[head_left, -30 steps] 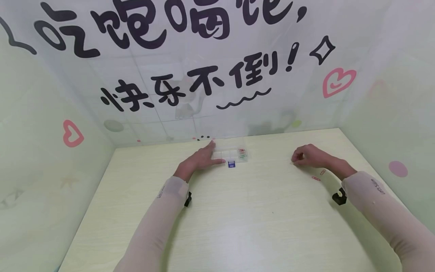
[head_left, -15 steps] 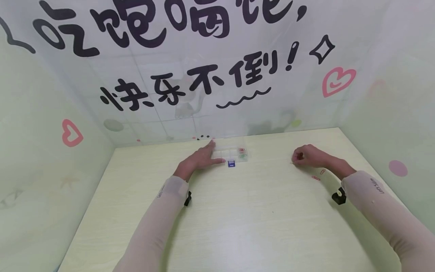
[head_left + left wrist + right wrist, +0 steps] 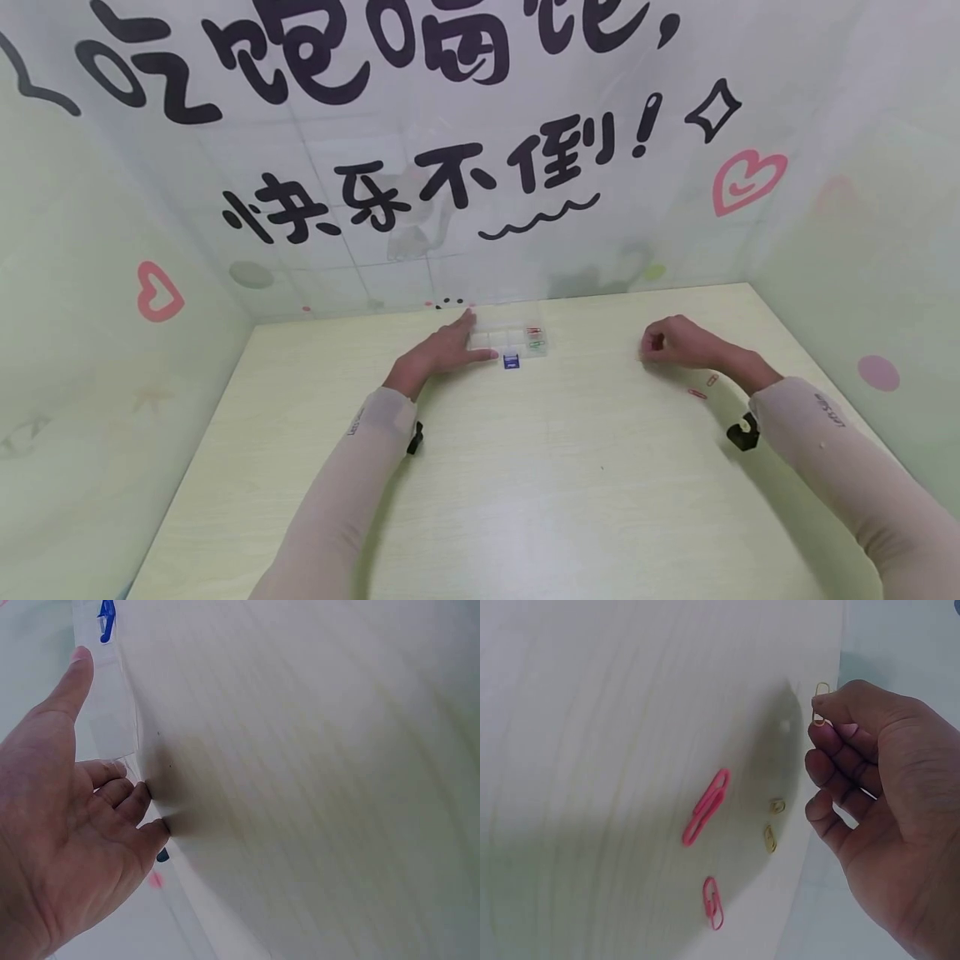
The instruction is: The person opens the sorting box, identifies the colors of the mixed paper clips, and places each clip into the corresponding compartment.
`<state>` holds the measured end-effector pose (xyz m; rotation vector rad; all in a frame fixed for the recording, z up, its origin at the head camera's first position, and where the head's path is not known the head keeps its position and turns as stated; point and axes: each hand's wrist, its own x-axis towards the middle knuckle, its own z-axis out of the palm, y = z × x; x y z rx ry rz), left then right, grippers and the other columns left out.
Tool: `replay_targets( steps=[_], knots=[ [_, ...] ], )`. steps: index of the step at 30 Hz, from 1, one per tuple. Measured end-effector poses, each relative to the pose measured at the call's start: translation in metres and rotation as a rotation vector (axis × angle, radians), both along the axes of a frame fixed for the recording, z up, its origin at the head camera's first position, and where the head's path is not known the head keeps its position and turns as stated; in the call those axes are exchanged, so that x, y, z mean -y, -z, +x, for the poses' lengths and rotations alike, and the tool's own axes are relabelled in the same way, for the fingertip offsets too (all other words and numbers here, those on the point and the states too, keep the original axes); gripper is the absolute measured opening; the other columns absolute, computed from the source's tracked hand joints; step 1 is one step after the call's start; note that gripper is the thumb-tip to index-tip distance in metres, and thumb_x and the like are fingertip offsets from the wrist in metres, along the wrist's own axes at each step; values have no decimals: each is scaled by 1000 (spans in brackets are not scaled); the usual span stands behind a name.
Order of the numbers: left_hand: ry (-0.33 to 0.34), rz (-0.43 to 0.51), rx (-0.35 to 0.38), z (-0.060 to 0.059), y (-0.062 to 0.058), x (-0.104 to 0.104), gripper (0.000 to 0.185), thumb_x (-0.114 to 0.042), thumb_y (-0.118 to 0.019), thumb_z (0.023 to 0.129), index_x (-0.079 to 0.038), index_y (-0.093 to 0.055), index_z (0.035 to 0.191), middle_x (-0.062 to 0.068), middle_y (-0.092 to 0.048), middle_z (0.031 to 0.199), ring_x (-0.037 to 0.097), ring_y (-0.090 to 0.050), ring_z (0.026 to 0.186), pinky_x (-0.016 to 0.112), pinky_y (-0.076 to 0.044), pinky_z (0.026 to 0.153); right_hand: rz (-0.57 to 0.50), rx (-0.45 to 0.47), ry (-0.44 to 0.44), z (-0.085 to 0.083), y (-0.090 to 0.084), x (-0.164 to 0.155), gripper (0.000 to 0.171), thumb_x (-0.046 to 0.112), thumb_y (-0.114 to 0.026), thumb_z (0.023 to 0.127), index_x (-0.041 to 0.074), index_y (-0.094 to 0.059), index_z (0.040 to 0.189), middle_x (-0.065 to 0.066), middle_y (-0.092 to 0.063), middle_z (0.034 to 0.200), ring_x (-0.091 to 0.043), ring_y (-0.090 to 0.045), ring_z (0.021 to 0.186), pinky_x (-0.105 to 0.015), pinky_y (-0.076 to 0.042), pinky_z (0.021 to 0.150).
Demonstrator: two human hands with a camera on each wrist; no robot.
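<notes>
My right hand [image 3: 678, 343] pinches a yellow paper clip [image 3: 820, 691] between thumb and index finger, low over the right side of the table; its other fingers are loosely bent. My left hand [image 3: 446, 346] rests at the left end of a clear compartment box [image 3: 516, 339], thumb straight along the front edge and index finger stretched toward the back. In the left wrist view the thumb tip lies by the box's rim, the other fingertips close to the tabletop. Red paper clips [image 3: 533, 331] and green paper clips [image 3: 536, 343] lie in the box's right-hand compartments.
A blue latch [image 3: 511, 361] sits at the box's front. Below my right hand lie two pink-red paper clips, a larger one [image 3: 705, 806] and a smaller one [image 3: 713, 904], and two small yellow clips [image 3: 770, 838]. A printed curtain [image 3: 480, 258] stands behind the table.
My right hand has shifted very slightly left and up from the tabletop with the yellow paper clip. The left hand and the box have stayed in place.
</notes>
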<state>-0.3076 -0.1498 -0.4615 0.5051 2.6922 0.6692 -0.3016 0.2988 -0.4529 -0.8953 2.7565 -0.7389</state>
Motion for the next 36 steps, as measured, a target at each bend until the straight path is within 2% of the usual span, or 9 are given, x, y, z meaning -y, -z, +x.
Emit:
replay_targets(
  steps=[16, 36],
  knots=[
    [9, -3, 6, -2, 2, 0, 108, -64, -61, 100, -3, -6, 170, 9, 1, 179, 33, -10, 164, 46, -14, 133, -48, -49, -38, -5, -10, 33, 17, -2, -72, 95, 11, -70, 83, 6, -64, 77, -12, -54, 74, -25, -45, 68],
    [-12, -3, 17, -2, 2, -1, 110, -65, -62, 100, -5, -2, 170, 9, 0, 179, 32, -12, 164, 47, -14, 133, -136, -85, -67, -17, -19, 89, 12, 0, -75, 94, 9, -72, 87, 2, -68, 82, -15, -60, 79, -30, -51, 73]
  ],
)
